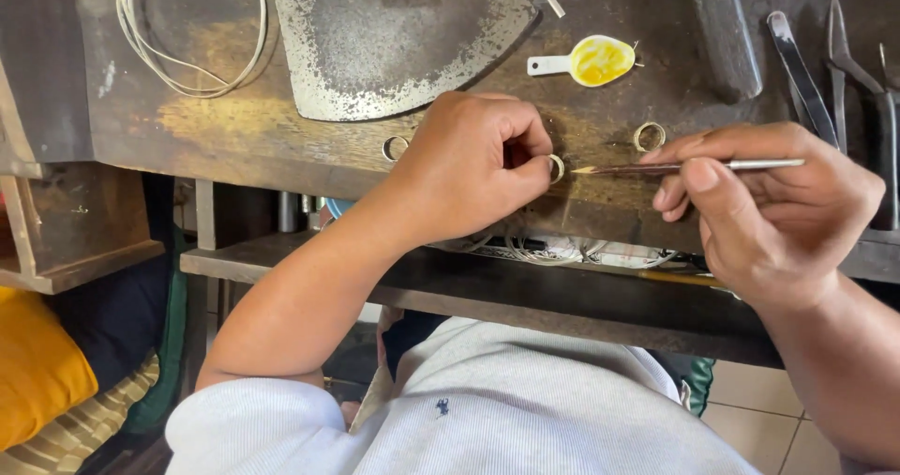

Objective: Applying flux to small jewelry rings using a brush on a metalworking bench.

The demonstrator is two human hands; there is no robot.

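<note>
My left hand (pixel 473 165) pinches a small metal ring (pixel 557 167) between thumb and forefinger, just above the front edge of the dark wooden workbench (pixel 234 128). In my right hand (pixel 769 203) I hold a thin brush (pixel 675 166) like a pen, its pointed tip almost touching the ring. Two more rings lie on the bench: one ring (pixel 649 136) just beyond the brush, another ring (pixel 396 148) left of my left hand.
A worn metal plate (pixel 394 44) lies at the bench's back, beside a small white spoon-shaped dish with yellow paste (pixel 592 60). A coil of white wire (pixel 187 34) sits far left. Pliers and tweezers (pixel 834 72) rest at right. A lower shelf (pixel 525 292) holds wire loops.
</note>
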